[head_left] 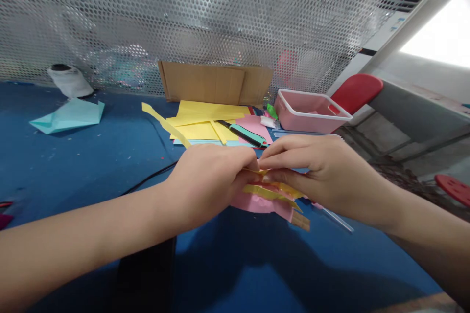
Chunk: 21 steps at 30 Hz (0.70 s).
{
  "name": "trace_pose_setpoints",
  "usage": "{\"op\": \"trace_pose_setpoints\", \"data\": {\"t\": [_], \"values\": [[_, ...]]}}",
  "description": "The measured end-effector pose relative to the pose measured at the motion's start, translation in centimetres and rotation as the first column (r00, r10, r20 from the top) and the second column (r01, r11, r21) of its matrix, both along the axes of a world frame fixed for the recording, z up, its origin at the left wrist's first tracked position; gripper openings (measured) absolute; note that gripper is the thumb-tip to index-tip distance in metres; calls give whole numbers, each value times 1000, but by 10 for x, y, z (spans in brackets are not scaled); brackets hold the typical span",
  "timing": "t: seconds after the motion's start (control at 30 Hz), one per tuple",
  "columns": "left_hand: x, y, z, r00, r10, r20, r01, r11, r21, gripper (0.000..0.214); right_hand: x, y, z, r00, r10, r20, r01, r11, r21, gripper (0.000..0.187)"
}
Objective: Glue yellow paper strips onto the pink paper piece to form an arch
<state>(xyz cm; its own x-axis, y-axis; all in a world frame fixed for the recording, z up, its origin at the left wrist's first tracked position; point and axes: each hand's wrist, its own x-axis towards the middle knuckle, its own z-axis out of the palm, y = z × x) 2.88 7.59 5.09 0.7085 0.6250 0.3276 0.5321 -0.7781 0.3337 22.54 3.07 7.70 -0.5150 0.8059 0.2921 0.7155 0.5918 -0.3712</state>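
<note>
My left hand is closed, with thumb and fingertips pinched on a yellow paper strip whose loose end sticks out up and to the left. My right hand meets it from the other side, its fingers also pinched on the yellow strip. Under the fingertips lies a pink paper piece that bears another crinkled yellow strip and some red. A brown cardboard tab pokes out at its lower right. Both hands hide much of the pink piece.
Behind my hands, a teal utility knife lies on yellow paper sheets. Cardboard leans at the back, beside a pink basket. Folded blue paper lies left; a clear stick lies right. A black cable crosses the blue table.
</note>
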Motion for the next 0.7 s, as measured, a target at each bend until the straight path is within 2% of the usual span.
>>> {"op": "trace_pose_setpoints", "data": {"t": [0.03, 0.13, 0.4, 0.6, 0.63, 0.7], "values": [[0, 0, 1, 999, 30, 16, -29, 999, -26, 5, 0, 1, 0, 1000, 9, -2, -9, 1000, -2, 24], [1, 1, 2, 993, 105, 47, -99, 990, -102, 14, 0, 2, 1, 1000, 26, 1, -26, 1000, -10, 23], [0, -2, 2, 995, 84, 57, -75, 986, -152, 18, 0, 3, -1, 999, 40, 15, -41, 999, 18, 22], [3, 6, 0, 989, 32, 143, 5, 968, -253, 18, -1, 2, -4, 998, 58, 3, -58, 996, 61, 18], [3, 8, 3, 989, -4, 149, 40, 970, -241, 15, -1, 2, -5, 999, 46, 2, -46, 997, 67, 18], [-2, 5, 9, 982, -79, 172, 103, 985, -137, 8, 0, 3, -7, 1000, 13, -1, -13, 996, 83, 16]]}}
